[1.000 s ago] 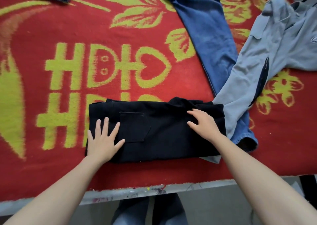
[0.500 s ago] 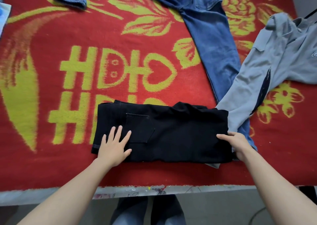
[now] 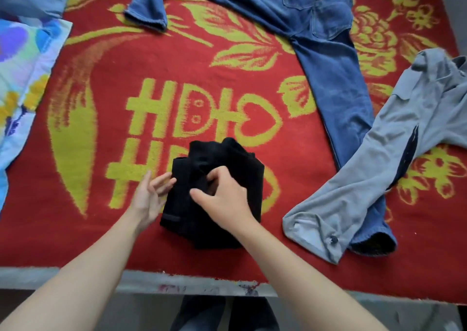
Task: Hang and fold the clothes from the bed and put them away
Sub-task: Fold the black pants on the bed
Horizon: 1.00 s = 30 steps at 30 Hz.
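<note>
We face a bed (image 3: 75, 277) under one red blanket (image 3: 227, 78). It carries one folded black trousers (image 3: 242, 171), one jeans (image 3: 336, 78) and one grey shirt (image 3: 404, 141). Our right hand (image 3: 225, 199) grasps the trousers; our left hand (image 3: 149, 197) lies released at their side.

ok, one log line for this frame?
step: folding | black garment: compact bundle | left hand: fingers spread, touching its left side | right hand: gripping top fold | unfolded: blue jeans, grey shirt

Folded black trousers (image 3: 242, 169) in half leftward; now pinching the top with right hand (image 3: 225, 202), touching edge with left hand (image 3: 149, 199).
</note>
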Available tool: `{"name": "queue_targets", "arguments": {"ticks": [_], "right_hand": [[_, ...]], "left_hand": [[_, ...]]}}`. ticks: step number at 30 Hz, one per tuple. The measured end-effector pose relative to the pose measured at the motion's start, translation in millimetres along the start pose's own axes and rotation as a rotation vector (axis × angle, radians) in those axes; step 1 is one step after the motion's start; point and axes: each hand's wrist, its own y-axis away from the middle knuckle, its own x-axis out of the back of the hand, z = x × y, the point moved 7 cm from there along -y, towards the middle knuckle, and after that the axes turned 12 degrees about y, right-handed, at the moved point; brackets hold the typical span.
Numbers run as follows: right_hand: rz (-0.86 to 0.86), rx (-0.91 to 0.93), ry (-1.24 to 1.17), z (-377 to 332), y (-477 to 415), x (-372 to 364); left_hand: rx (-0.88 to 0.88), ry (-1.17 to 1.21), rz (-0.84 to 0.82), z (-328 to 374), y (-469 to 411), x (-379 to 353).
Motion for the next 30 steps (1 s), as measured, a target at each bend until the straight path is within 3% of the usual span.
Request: {"name": "queue_targets", "arguments": {"ticks": [2,4,7,10,11,13,15,17,30], "right_hand": [[-0.182,0.005,0.034,2.7,-1.9,-48.4],[-0.213,0.026,0.162,23.9,-0.4,-69.8],[0.192,0.170,0.536,61.5,4.9,-50.4],[0.308,0.246,0.792,102.5,10.3,-42.1],[0.293,0.315,0.878,113.8,11.2,-45.5],[0.200,0.467,1.039,132.0,14.0,-56.8],[0.035,0.499,1.146,146.6,13.0,-68.7],[-0.024,0.482,1.180,153.0,10.6,-77.9],[0.205,0.627,1.160,153.0,-2.2,-97.9]], "left_hand": [[-0.068,0.096,0.103,9.5,2.0,25.5],[-0.213,-0.016,0.264,13.2,7.5,50.5],[-0.599,-0.796,0.372,21.7,28.8,50.0],[-1.117,-1.578,-0.034,-23.1,44.6,-4.9],[-1.208,-1.746,-0.168,-46.9,46.8,-17.8],[-1.165,-1.916,-0.288,-80.7,42.9,-27.2],[-0.987,-1.954,-0.220,-90.9,30.6,-16.8],[-0.882,-1.974,-0.150,-90.2,18.0,0.8],[-1.004,-1.986,-0.210,-95.5,-5.3,15.7]]}}
